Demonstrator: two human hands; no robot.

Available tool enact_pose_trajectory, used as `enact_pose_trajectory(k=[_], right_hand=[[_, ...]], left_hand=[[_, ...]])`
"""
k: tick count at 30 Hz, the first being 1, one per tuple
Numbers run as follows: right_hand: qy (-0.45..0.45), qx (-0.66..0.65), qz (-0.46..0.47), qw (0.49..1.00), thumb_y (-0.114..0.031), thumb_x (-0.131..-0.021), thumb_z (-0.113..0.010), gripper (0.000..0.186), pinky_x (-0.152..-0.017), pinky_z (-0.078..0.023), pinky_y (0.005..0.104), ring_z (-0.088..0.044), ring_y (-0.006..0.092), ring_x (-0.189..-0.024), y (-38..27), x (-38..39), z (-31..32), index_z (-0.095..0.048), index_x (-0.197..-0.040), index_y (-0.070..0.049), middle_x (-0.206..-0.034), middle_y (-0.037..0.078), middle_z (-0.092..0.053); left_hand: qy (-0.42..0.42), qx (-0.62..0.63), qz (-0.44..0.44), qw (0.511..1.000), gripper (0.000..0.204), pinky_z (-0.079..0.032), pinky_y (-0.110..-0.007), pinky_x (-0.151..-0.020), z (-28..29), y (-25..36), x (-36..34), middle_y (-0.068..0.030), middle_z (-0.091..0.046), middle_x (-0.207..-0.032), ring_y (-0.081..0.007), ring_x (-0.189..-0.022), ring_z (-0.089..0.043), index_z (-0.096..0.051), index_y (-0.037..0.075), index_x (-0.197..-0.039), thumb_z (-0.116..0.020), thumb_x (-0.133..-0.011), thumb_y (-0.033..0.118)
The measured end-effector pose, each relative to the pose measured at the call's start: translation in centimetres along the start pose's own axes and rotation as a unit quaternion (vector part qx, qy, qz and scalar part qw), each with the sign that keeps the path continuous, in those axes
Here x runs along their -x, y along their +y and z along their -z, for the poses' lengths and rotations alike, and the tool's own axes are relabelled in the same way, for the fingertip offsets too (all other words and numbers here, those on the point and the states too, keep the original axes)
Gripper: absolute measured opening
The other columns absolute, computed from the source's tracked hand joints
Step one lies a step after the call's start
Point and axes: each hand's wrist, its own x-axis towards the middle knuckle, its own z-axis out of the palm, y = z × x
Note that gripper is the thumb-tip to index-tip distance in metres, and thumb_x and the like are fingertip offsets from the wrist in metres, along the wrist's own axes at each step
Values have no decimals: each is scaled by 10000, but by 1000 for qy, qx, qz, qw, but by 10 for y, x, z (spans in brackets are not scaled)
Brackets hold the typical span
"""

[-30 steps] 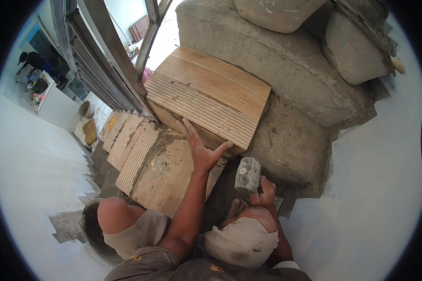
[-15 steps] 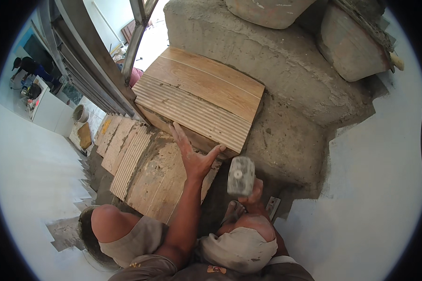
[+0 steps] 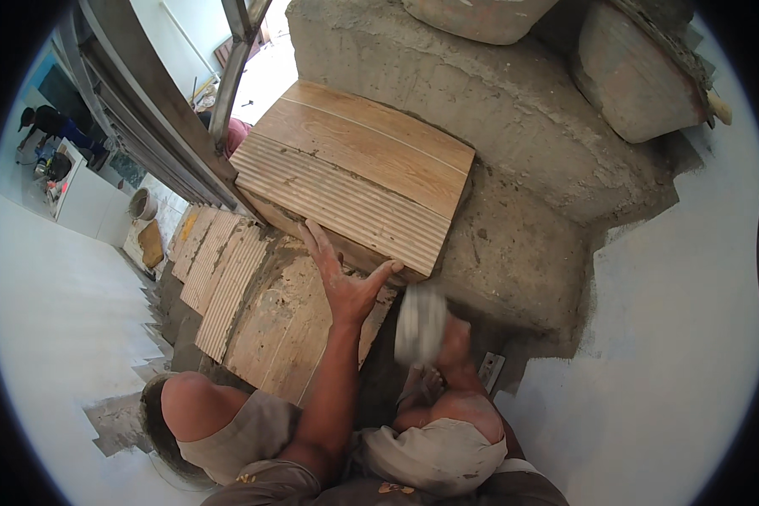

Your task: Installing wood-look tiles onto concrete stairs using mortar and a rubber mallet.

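My left hand (image 3: 350, 291) is spread wide, its thumb and fingertips against the upright wood-look riser tile (image 3: 280, 221) at the front of a step. On top of that step lies a wood-look tread tile (image 3: 369, 152) with a ribbed front strip. My right hand (image 3: 454, 344) is closed round a mallet whose handle is mostly hidden. The pale grey mallet head (image 3: 421, 324), blurred by motion, is just below the near right corner of the step.
Tiled lower steps (image 3: 228, 295) descend to the left beside a metal railing (image 3: 173, 110). Bare cement steps (image 3: 514, 228) rise to the right, with mortar-stained tubs (image 3: 637, 76) above. A bucket (image 3: 164, 422) stands by my left knee. Another person (image 3: 55, 126) bends far left.
The mallet and my right hand have shifted slightly left, the mallet head now more blurred. My left hand stays against the riser tile.
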Motion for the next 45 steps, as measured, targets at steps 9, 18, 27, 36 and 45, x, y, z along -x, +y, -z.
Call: enact_pose_trajectory(k=[9, 18, 27, 36, 45], right_hand=[[7, 33, 14, 999, -207, -729, -713, 248, -567, -516, 457, -641, 409, -653, -7, 0, -6, -583, -843, -30, -769, 182, -608], [-54, 13, 90, 994, -227, -731, -755, 280, -601, -554, 439, -670, 373, -699, -54, -20, -14, -628, -891, -35, -807, 169, -632], [-280, 214, 268, 897, -404, -813, -746, 330, -522, -529, 435, -670, 287, -701, -47, -66, 34, -617, -878, -108, -815, 101, -631], [-386, 140, 281, 867, -472, -957, -646, 407, -509, -533, 478, -668, 378, -593, -76, -97, 60, -584, -872, -79, -751, 136, -645], [-485, 191, 241, 819, -494, -917, -683, 417, -509, -525, 477, -692, 355, -652, -88, -114, 56, -582, -880, -91, -745, 112, -648]], left_hand=[[-1, -24, -23, 999, 1466, -401, -587, -1147, 6, -21, -2, -164, 63, -1722, -361, -1569, -146, 17, 148, -1661, -990, -617, 359], [-16, -93, -89, 992, 1369, -286, -518, -1227, 29, -70, -19, -210, 35, -1716, -408, -1576, -102, -81, 109, -1659, -958, -645, 390], [-4, -101, -124, 987, 1326, -212, -514, -1255, 26, -85, -26, -251, -15, -1707, -454, -1569, -84, -183, 89, -1646, -948, -620, 437], [3, -111, -106, 988, 1351, -240, -505, -1248, 26, -82, -29, -249, -4, -1706, -458, -1569, -73, -192, 120, -1646, -950, -577, 450], [4, -89, -101, 991, 1350, -276, -511, -1234, 29, -86, -31, -241, 2, -1708, -464, -1569, -57, -228, 183, -1642, -958, -535, 440]])
